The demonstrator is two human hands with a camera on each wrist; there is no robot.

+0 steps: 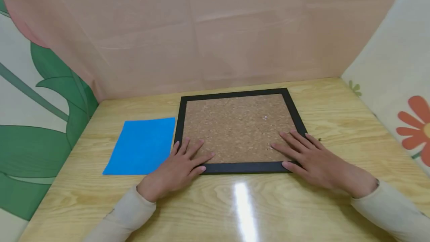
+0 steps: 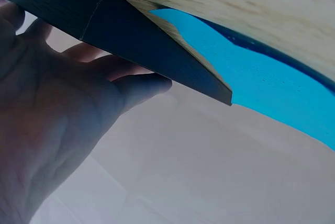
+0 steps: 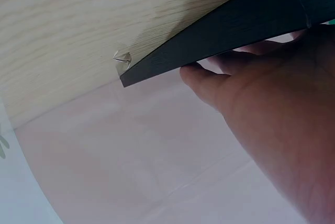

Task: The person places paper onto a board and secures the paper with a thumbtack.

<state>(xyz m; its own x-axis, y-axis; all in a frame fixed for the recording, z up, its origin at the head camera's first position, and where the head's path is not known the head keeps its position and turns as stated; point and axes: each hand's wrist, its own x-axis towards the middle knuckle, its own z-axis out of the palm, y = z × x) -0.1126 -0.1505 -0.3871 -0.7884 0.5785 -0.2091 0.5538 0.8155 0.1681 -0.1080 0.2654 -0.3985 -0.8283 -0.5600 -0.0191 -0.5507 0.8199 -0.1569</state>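
A cork board [image 1: 235, 130] in a black frame [image 1: 245, 167] lies flat on the wooden table. My left hand [image 1: 176, 169] rests with spread fingers on its near left corner, fingertips on cork and frame. On the near right corner lies my right hand [image 1: 315, 160], its fingers spread too. The left wrist view has my left hand [image 2: 57, 103] against the dark frame edge [image 2: 141, 35]; the right wrist view has my right hand [image 3: 267, 88] along another frame edge [image 3: 209, 38]. Left of the board is a blue sheet [image 1: 142, 146], also seen in the left wrist view [image 2: 277, 85].
A small clear object [image 3: 123, 60] sits on the table by the frame's corner in the right wrist view. Tiny shiny bits [image 1: 265, 117] show on the cork. A pinkish sheet [image 1: 235, 29] hangs behind the table [image 1: 201, 204], with patterned cloths at both sides.
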